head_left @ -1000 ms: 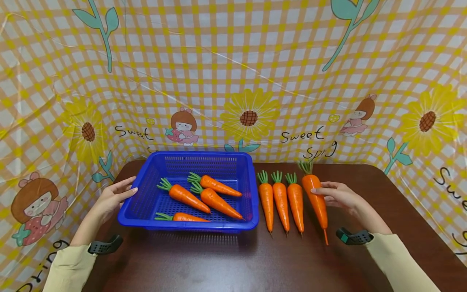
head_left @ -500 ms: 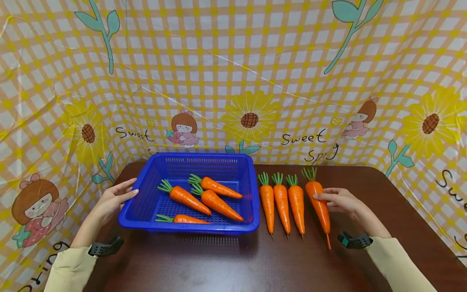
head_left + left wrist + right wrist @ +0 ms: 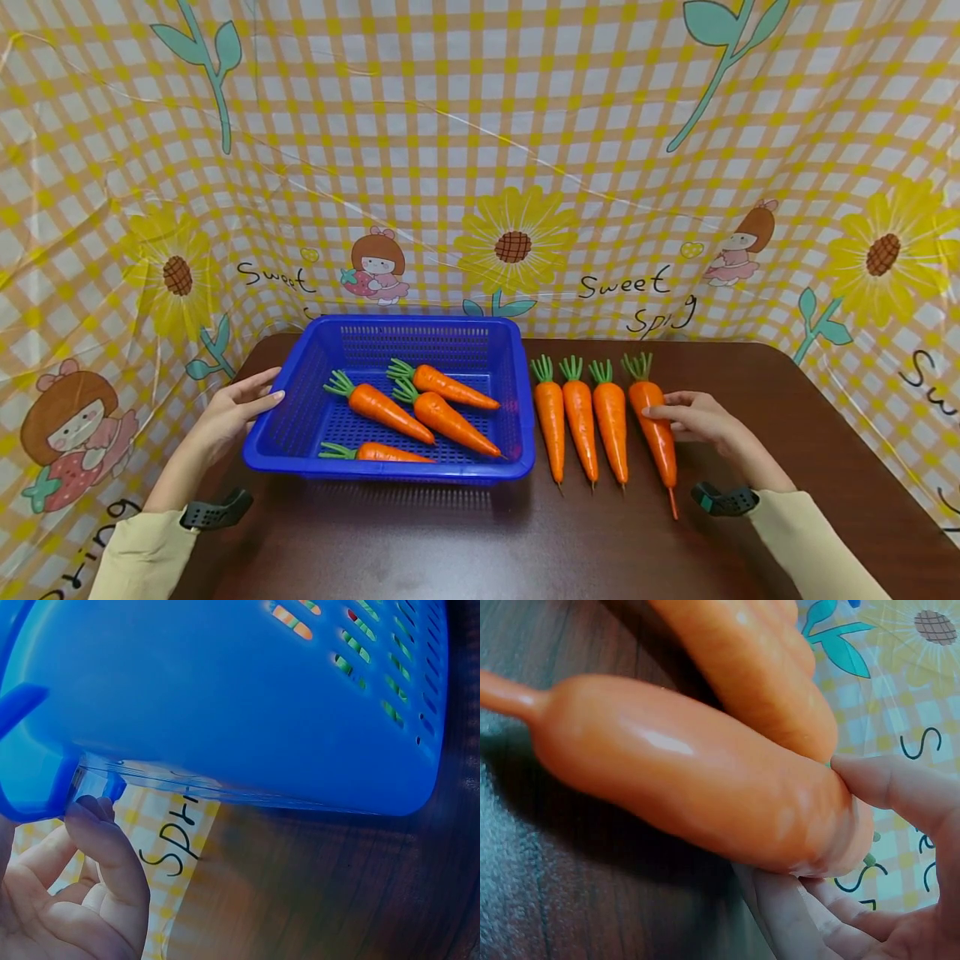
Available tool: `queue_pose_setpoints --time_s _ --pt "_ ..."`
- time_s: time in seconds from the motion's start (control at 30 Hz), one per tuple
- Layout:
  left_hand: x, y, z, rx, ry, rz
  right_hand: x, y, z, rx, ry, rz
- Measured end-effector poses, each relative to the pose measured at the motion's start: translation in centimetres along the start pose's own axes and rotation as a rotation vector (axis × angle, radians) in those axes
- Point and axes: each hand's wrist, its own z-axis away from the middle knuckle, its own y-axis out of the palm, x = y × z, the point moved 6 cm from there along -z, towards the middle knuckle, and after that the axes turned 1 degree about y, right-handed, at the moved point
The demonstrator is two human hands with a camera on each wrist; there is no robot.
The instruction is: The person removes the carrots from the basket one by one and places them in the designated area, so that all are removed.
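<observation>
My right hand [image 3: 701, 421] pinches a carrot [image 3: 657, 433] between thumb and fingers, just to the right of a row of carrots. In the right wrist view the thumb and fingers lie on either side of that carrot [image 3: 697, 772] near its thick end. The row holds three carrots side by side, the nearest being a carrot [image 3: 611, 429] with its leaves pointing away from me. At the left, my left hand [image 3: 228, 417] grips the rim of a blue plastic basket [image 3: 390, 468]. Several carrots lie in it, among them one carrot [image 3: 453, 421] near its middle.
A dark brown wooden table [image 3: 480, 550] bears everything. Behind it and at both sides hangs a yellow checked cloth [image 3: 450, 150] printed with sunflowers. The cloth stands close behind the basket's far rim.
My right hand has moved slightly toward me with the pinched carrot, bringing it lower and closer in line with the row. The left hand keeps its grip on the basket.
</observation>
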Motion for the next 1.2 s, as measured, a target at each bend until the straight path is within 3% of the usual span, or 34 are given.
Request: queue_pose_setpoints --time_s 0.7,1.2 --pt "-0.12 0.01 0.25 -0.014 -0.003 0.018 -0.28 0.69 -0.25 0.094 -0.016 -0.054" --pt "0.03 -0.02 0.14 -0.022 0.0 0.008 -0.12 1.05 -0.19 0.089 -0.064 -0.138"
